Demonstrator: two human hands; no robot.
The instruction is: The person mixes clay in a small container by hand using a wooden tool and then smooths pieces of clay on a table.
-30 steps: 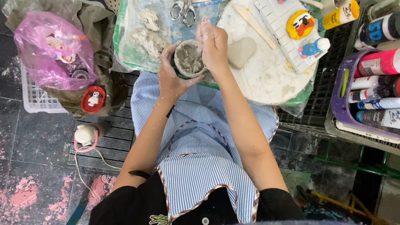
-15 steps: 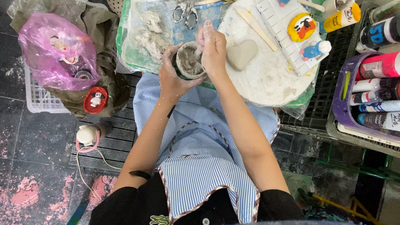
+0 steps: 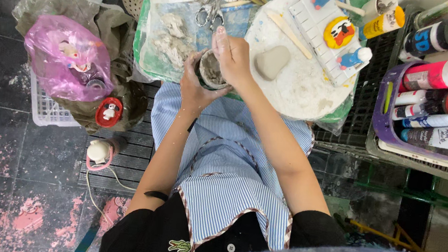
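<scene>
My left hand (image 3: 194, 83) cups a small round cup of grey clay (image 3: 210, 72) from the left and below. My right hand (image 3: 233, 56) rests on the cup's right rim with fingers reaching over it, pressing the clay. Both hands hover over my lap, covered by a blue striped apron (image 3: 226, 164), just in front of a round white board (image 3: 297, 86). A smooth grey clay lump (image 3: 272, 61) lies on that board to the right of my right hand.
Scissors (image 3: 211, 11) and clay scraps (image 3: 172, 40) lie on a green-edged sheet. A wooden stick (image 3: 290, 34), white palette (image 3: 323, 37) and small painted figures sit on the board. A purple basket of paint bottles (image 3: 431, 106) stands right; a pink bag (image 3: 68, 58) left.
Both hands shifted slightly with the clay cup; my right hand's fingers moved along the rim. The camera view drifted a little.
</scene>
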